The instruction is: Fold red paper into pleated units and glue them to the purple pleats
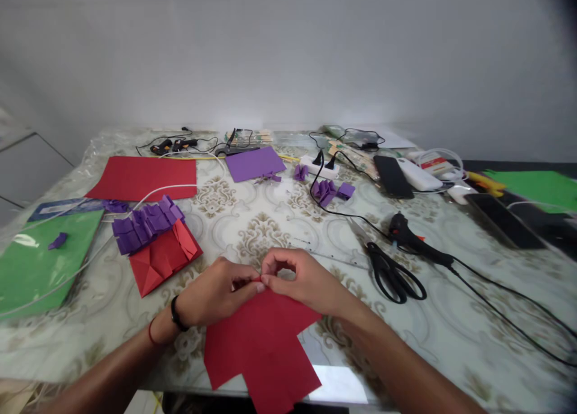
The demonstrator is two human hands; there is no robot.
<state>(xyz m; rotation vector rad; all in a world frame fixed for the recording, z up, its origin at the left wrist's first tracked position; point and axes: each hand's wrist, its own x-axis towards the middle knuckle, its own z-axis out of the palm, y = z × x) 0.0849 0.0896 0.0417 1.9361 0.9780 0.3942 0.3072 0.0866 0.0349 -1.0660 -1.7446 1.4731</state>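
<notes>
A red paper sheet (270, 348), cut into a cross-like outline, lies at the table's front edge, its near flap reaching past the edge. My left hand (220, 291) pinches its far edge between thumb and fingers. Right beside it, my right hand (300, 279) grips the same edge, the fingertips of both hands nearly meeting at a small bent-up bit of red. To the left rests a folded red paper piece (155, 268) with pleated purple paper (146, 225) along its far side.
Black-handled scissors (394, 276) and a black glue gun (417, 243) with its cable lie at right. Farther back are a purple sheet (255, 163), a red sheet (148, 178), a white power strip (320, 166) and phones (392, 176). Green paper (49, 252) is at far left.
</notes>
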